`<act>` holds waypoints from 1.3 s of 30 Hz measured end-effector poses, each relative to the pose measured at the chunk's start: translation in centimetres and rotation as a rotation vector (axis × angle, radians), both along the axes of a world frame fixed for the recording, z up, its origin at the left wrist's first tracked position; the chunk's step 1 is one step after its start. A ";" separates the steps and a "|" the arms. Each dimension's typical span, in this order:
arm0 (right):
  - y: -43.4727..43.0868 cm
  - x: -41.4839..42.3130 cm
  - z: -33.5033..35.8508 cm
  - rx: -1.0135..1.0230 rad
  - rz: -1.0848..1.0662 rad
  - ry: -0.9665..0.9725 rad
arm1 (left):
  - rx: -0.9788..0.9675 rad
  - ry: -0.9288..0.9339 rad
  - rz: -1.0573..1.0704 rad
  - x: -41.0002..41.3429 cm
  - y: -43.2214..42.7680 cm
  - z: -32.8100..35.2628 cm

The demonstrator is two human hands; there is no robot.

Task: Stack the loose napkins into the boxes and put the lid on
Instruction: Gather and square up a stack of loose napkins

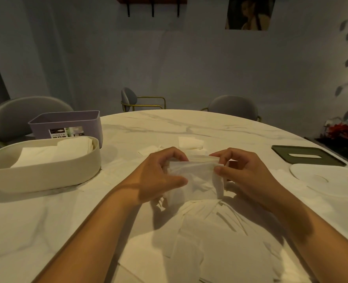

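**A:** How far along is the packing?

**B:** Partway, I'd judge. The cream box point(44, 176), at 9 o'clock from the hands, already holds a layer of stacked napkins point(52, 152), but it is not full. The purple box point(67, 121) behind it, at 10 o'clock, is angled so that I cannot see whether anything is inside.

**A:** And the hands?

**B:** Both are on 1 napkin point(197, 176), held just above the table point(169, 123) at its middle. The left hand point(160, 174) has its fingers curled over the napkin's left edge with the thumb underneath. The right hand point(244, 172) pinches the right edge between thumb and forefinger. It looks like a napkin being straightened before going into a box.

**A:** What's left?

**B:** Plenty. A big heap of loose napkins point(209, 231) lies at 6 o'clock, close to the person, and a few more point(190, 142) sit at 12 o'clock, just beyond the fingers. Neither box is covered: the dark lid point(307, 155) with its slot and the white lid point(332, 176) both lie flat at 3 o'clock, well apart from the 2 boxes. So most of the stacking and both lids remain to be done.
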State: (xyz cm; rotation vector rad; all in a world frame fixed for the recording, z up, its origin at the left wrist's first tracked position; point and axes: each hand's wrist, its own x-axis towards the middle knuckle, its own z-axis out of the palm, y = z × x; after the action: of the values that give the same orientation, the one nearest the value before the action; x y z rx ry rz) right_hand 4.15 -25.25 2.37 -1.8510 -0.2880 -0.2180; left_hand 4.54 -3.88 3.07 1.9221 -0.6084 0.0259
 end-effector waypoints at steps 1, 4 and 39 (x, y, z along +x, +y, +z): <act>0.0 0.0 0.0 0.007 0.000 0.010 | 0.003 -0.002 0.009 0.0 0.0 0.0; 0.1 0.0 0.3 0.060 -0.016 0.036 | -0.010 -0.009 0.046 0.3 -0.1 -0.1; -1.8 0.0 0.9 0.069 0.039 0.039 | -0.316 0.132 0.024 0.7 -1.0 -1.5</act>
State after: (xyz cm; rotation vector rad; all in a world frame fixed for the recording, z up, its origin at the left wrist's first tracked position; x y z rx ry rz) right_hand 4.19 -27.09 3.25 -1.7783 -0.2860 -0.1621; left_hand 5.22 -4.92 1.60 1.6112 -0.4622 0.0101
